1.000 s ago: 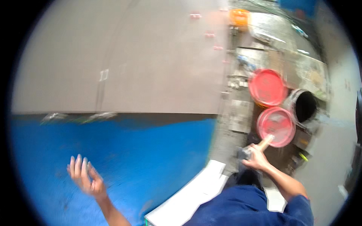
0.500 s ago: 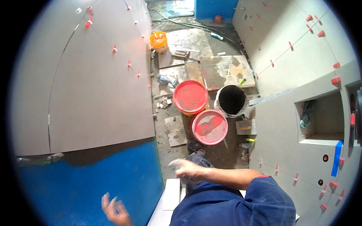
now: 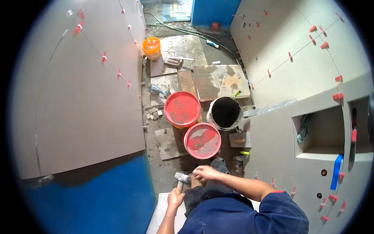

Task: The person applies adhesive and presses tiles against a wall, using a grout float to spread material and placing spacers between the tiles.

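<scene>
My left hand (image 3: 176, 198) is wrapped round the pale wooden handle of a mallet (image 3: 182, 177), whose head is whitish and dark grey. The mallet is held upright in front of my body, over my bent legs. Just right of its head is my right hand (image 3: 206, 172), with the fingers curled toward it. What those fingers hold, if anything, is hidden. Beyond my hands stand two buckets with red, mortar-smeared lids, the nearer lid (image 3: 202, 140) and the farther lid (image 3: 182, 108). A white bucket (image 3: 211, 117) with a dark inside stands to their right.
Large grey tiles (image 3: 93, 97) cover the left wall above a blue-coated strip (image 3: 97, 199). Red clips line the joints of the right wall, which has a recessed niche (image 3: 323, 134). An orange bucket (image 3: 151, 52), a trowel (image 3: 174, 61), boards and tile scraps (image 3: 154, 114) lie farther off.
My left hand has come in from the lower left, where it was open, and now grips the mallet. My right hand has shifted slightly right in the view, which itself has moved.
</scene>
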The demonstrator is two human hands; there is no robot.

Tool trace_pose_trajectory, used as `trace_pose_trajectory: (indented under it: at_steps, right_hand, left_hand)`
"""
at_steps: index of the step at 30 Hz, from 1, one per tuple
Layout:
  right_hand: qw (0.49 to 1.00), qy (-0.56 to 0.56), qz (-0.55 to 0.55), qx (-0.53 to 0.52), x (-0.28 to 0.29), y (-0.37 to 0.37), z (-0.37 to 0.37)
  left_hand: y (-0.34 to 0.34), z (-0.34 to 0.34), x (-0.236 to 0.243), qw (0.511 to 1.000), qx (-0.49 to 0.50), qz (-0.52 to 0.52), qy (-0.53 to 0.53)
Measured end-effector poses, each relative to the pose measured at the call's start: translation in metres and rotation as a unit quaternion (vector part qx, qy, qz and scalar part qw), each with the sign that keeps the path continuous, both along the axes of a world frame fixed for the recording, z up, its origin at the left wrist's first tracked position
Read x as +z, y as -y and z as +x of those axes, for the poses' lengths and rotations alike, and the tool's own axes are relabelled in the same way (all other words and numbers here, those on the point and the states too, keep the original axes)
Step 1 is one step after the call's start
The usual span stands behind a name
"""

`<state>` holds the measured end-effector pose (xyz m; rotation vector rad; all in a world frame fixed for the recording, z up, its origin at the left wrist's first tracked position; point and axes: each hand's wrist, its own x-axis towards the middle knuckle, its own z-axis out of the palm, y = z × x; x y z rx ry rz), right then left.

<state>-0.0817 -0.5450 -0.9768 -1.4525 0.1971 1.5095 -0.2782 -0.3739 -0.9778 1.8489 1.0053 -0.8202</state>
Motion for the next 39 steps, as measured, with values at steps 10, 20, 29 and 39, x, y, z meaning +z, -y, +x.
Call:
trace_pose_trajectory:
  at_steps: [10,20,29,39]
  right_hand:
    - [0.782,0.447,-0.347,0.26,-0.099,0.175,0.271]
    - [0.419,0.664,-0.378,0.491,-0.268,0.198,0.507]
    - [0.663,0.459,-0.367,0.465,-0.31,0.216,0.489]
    - [0.815,0.283,-0.324,0.387,-0.271,0.342,0.322]
  left_hand:
    - [0.063,0.18,-0.124,0.997,0.076,-0.009,-0.001]
    - [0.07,0.313,-0.256,0.948,0.233,0.106,0.19]
    - [0.076,0.344,-0.253,0.975,0.153,0.155,0.032]
    - [0.089,0.234,-0.186,0.977,0.134,0.119,0.115]
